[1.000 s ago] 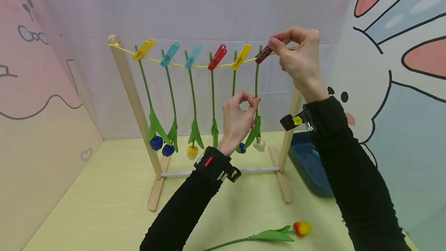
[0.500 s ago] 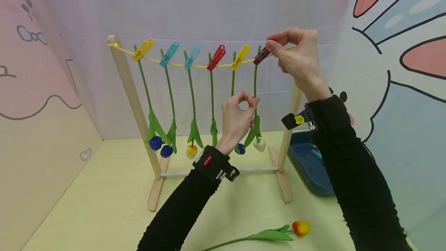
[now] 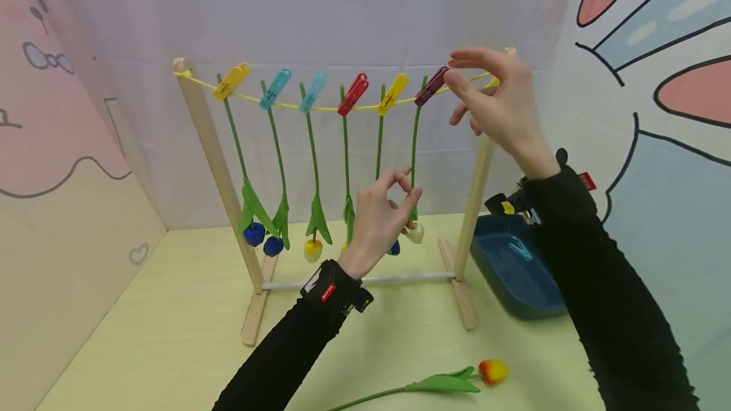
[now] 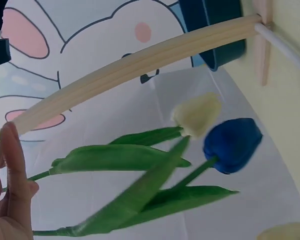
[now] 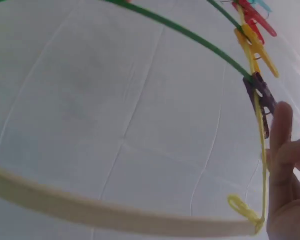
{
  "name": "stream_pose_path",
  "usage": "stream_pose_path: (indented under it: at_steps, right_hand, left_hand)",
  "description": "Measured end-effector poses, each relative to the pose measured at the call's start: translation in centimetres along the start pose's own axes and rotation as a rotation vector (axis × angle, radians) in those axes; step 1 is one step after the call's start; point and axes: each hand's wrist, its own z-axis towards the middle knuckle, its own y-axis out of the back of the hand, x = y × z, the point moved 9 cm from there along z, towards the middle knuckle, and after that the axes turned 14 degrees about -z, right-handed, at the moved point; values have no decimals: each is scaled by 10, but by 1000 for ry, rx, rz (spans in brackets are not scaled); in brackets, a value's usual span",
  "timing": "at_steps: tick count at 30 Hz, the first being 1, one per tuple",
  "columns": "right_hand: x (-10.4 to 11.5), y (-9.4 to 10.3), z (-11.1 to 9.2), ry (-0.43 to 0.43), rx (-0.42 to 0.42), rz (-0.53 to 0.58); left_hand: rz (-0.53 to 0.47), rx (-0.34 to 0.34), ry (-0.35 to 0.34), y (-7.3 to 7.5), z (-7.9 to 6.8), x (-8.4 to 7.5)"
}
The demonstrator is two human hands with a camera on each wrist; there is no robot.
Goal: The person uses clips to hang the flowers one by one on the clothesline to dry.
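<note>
A yellow string (image 3: 252,97) carries several artificial tulips, hung head down by plastic clothespins. At its right end a maroon clothespin (image 3: 431,87) clips the stem of a white tulip (image 3: 415,233). My right hand (image 3: 501,97) is just right of this clothespin, fingers spread, a fingertip right at its handle end in the right wrist view. My left hand (image 3: 378,214) is lower, by the white tulip's stem, with thumb and index tips apart. In the left wrist view, a blue tulip (image 4: 232,145) hangs beside the white one. The left hand partly hides the flowers behind it.
A wooden rack (image 3: 211,163) with splayed feet and a white lower bar (image 3: 417,278) holds the string. To the right sits a dark blue basin (image 3: 516,297) with a light blue clothespin (image 3: 520,250) inside. A red-yellow tulip (image 3: 493,372) lies on the table in front.
My right hand has let go of the maroon clothespin, its fingers spreading and shifting right. My left hand has dropped lower and slightly left, its thumb and index parting; the white tulip swings slightly left.
</note>
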Motion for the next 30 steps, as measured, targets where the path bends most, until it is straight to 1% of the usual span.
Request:
stream_pose_path:
  at_steps: [1, 3, 5, 6, 8, 9, 11, 12, 14, 15, 16, 17, 18, 20, 22, 24, 25, 26, 28, 30]
  right_hand:
    - [1, 6, -6, 50, -55, -19]
    - [-1, 19, -20, 145, -199, -5]
    - [-11, 33, -38, 213, -345, 8]
    - [-20, 38, -47, 232, -413, 4]
    - [-43, 47, -64, 225, -511, -33]
    - [-57, 50, -72, 205, -533, -71]
    - [-87, 55, -87, 133, -536, -159]
    - [-102, 55, -93, 95, -517, -211]
    - [-133, 55, -105, 20, -446, -316]
    - [-148, 53, -110, -27, -393, -374]
    - [-164, 50, -114, -77, -321, -434]
    - [-178, 45, -118, -112, -233, -493]
    - [-193, 38, -122, -145, -121, -545]
    - [-222, 20, -131, -213, 156, -634]
    - [-246, 0, -144, -242, 436, -668]
    - [-264, -14, -158, -270, 656, -665]
    - [-272, -18, -165, -282, 736, -665]
    - [-277, -22, -170, -290, 796, -659]
    - [-286, -26, -178, -299, 876, -658]
    - [-293, -28, -186, -313, 934, -653]
  left_hand:
    - [13, 20, 10, 0, -7, 2]
    - [36, 61, 43, 2, -24, 7]
    - [58, 103, 85, 3, -41, 14]
    - [70, 128, 109, 4, -49, 18]
    - [74, 184, 161, 4, -65, 27]
    - [83, 212, 184, 4, -74, 31]
    - [101, 276, 233, 4, -89, 40]
    - [107, 311, 256, 4, -97, 45]
    - [114, 387, 310, 3, -113, 56]
    - [118, 428, 342, 2, -121, 62]
    - [121, 474, 367, 1, -129, 69]
    - [126, 519, 390, 1, -137, 75]
    - [130, 561, 416, 1, -145, 81]
    - [148, 633, 456, 1, -160, 93]
    - [158, 682, 491, 2, -173, 104]
    - [183, 720, 524, 4, -184, 112]
    - [198, 735, 537, 5, -189, 116]
    - [213, 746, 552, 6, -194, 119]
    - [252, 765, 563, 8, -201, 124]
    - [272, 769, 567, 10, -205, 126]
